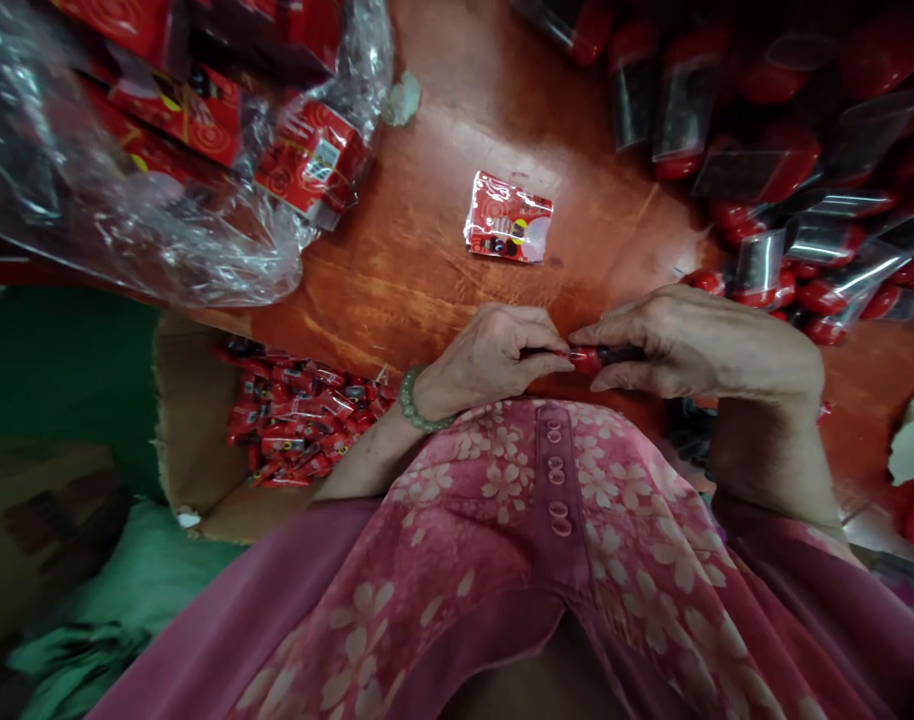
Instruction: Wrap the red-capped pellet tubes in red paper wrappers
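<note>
In front of my chest, my right hand [689, 345] grips a small red-ended container [586, 359] with a dark body, holding it between thumb and fingers. My left hand [494, 355] is closed in a pinch against the red end. Whatever sits between its fingertips is mostly hidden, with only a dark sliver showing. Beyond the hands, a small stack of red printed labels [508, 220] lies flat on the reddish-brown table [427, 270].
A clear plastic bag [232, 240] of red printed packs lies at the upper left. Below it stands a cardboard box [202, 430] holding many small red packaged pieces [299, 420]. Many clear containers with red ends [757, 265] are heaped at the upper right.
</note>
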A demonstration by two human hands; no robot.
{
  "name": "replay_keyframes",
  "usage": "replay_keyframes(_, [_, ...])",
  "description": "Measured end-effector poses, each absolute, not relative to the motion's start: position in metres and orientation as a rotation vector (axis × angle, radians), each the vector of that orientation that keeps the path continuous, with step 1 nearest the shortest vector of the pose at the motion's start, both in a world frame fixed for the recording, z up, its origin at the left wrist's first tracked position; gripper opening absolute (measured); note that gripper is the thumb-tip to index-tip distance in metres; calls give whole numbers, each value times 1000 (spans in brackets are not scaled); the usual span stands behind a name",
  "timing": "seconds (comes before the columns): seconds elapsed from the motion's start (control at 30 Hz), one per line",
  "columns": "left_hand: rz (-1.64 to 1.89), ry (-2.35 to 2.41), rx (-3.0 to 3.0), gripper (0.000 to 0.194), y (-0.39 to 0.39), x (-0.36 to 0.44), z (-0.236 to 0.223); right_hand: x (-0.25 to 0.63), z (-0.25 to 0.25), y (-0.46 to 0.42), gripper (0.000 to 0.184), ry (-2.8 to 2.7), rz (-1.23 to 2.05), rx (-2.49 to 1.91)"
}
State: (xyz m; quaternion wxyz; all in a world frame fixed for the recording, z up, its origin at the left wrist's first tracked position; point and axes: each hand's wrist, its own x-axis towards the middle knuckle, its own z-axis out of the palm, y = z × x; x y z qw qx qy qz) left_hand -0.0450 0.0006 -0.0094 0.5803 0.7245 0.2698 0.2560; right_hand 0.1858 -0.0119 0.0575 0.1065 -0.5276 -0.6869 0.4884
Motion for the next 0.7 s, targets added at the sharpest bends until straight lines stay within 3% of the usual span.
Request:
replay_keyframes(0.1, [552,645,1653,12,4,-45,-7,184,70,5,15,-2364,1696,-1299])
replay_keyframes(0.23, [461,671,1520,14,12,-49,1,179,81,15,21,-2397,1686,-1254])
replay_keyframes(0.47, [488,735,853,53,10,-54,9,175,61,-14,28,-1324,1768,-1527])
replay_keyframes(0.7, [562,841,529,46,-8,-34,1,155,40,-33,29,-820,1692,-1376])
